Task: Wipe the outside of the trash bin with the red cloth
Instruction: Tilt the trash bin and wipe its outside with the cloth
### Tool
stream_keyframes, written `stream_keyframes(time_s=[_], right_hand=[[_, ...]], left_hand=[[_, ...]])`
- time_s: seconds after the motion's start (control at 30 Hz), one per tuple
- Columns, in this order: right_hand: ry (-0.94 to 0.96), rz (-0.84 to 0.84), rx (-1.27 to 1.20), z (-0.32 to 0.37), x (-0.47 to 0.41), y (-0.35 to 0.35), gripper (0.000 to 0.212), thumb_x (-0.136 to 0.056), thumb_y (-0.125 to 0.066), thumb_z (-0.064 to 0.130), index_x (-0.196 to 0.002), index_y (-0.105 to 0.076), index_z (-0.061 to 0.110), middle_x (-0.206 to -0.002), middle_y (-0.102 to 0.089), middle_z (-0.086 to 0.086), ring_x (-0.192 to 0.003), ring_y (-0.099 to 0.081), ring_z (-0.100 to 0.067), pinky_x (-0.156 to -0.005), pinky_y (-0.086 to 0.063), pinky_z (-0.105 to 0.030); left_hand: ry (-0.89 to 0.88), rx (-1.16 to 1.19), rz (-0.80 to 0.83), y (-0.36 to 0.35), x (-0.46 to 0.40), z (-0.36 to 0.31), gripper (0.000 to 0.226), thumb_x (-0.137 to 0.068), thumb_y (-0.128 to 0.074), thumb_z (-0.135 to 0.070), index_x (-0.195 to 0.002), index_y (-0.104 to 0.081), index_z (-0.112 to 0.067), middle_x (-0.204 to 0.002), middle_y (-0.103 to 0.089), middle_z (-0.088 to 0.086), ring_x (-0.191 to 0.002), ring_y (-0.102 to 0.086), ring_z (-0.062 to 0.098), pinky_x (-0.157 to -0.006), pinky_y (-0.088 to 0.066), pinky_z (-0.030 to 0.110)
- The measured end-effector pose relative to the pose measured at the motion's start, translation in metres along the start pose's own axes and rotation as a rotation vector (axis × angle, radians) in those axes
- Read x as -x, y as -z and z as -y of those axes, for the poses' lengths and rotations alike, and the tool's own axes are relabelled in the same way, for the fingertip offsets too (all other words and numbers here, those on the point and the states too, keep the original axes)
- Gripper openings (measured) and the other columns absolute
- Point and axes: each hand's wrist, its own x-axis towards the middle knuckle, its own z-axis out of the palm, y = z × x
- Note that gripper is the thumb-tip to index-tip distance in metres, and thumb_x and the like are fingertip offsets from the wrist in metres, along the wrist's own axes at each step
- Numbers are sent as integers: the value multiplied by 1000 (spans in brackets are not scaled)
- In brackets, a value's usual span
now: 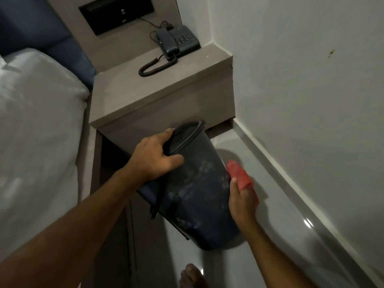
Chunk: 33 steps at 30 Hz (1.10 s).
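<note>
A dark blue trash bin with a black lid is tilted in front of the bedside table, its base low toward me. My left hand grips the lid rim at the bin's upper end. My right hand holds the red cloth and presses it against the bin's right side. Pale smudges show on the bin's wall. Part of the cloth is hidden behind my fingers and the bin.
A grey bedside table stands just behind the bin with a dark telephone on it. A white bed is at the left. The grey wall and its skirting run along the right. A bare foot is below the bin.
</note>
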Motion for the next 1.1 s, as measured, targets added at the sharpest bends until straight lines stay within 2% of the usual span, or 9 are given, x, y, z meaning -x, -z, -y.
stream_keyframes(time_s=[0.13,0.23,0.33,0.5,0.6,0.77,0.9,0.97,1.1], right_hand=[[56,118,-58,82,-28,-35,70,-91,-33,66,-128,-64,15,-114,-68,-4,-113,-63,-29,-100,-46,-41],[393,180,-9,113,-14,-54,64,-96,-41,50,-156,-32,31,-149,-53,-8,-140,-45,-31,-116,-35,-57],[756,197,249,79,11,-42,73,-101,-39,49,-160,3,41,-168,-24,-8,-155,-18,-35,-122,-17,-60],[1146,278,549,-1,16,-2,76,-99,-42,58,-162,-7,34,-165,-21,-12,-151,-19,-44,-106,-34,-73],[942,203,448,37,5,-14,80,-97,-46,57,-162,-1,39,-167,-20,-10,-153,-18,-41,-114,-28,-69],[775,75,500,81,18,-53,72,-93,-44,52,-156,-24,23,-164,-33,-18,-149,-28,-47,-111,-31,-71],[1085,153,728,48,27,-54,83,-83,-51,52,-158,-24,29,-170,-13,-11,-151,-17,-48,-111,-23,-75],[1338,293,805,25,34,-52,87,-79,-57,45,-159,-25,31,-173,-2,-5,-155,-3,-44,-114,-5,-78],[1537,419,861,-30,50,-33,81,-78,-65,33,-154,-40,22,-172,-4,-2,-158,1,-25,-118,15,-66]], left_hand=[[45,-20,-41,-4,-7,-4,92,-59,-56,-54,-145,-45,-21,-130,-65,6,-117,-60,29,-100,-46,35],[160,-25,-81,-5,-10,-2,94,-59,-56,-55,-145,-44,-20,-131,-64,10,-119,-58,32,-99,-44,33],[229,1,-88,-5,-9,2,96,-58,-55,-58,-145,-43,-20,-133,-63,13,-119,-58,33,-99,-44,33],[265,-30,-94,-8,-17,-8,93,-56,-54,-60,-142,-48,-23,-131,-63,13,-119,-56,37,-98,-47,39],[238,-52,-87,-11,-23,-20,85,-56,-53,-63,-131,-55,-25,-114,-68,9,-107,-61,36,-87,-51,39],[262,-31,-113,-12,-25,-13,76,-60,-54,-64,-127,-58,-27,-106,-70,8,-94,-65,32,-82,-56,40],[314,-10,-152,-11,-26,-3,78,-57,-55,-56,-129,-58,-27,-114,-69,9,-103,-63,32,-84,-51,36],[313,-24,-161,-11,-28,-6,74,-56,-54,-56,-124,-61,-28,-114,-68,11,-105,-62,35,-87,-52,39],[272,-55,-160,-17,-28,-18,76,-53,-51,-61,-120,-61,-27,-109,-68,12,-105,-61,39,-91,-52,51]])
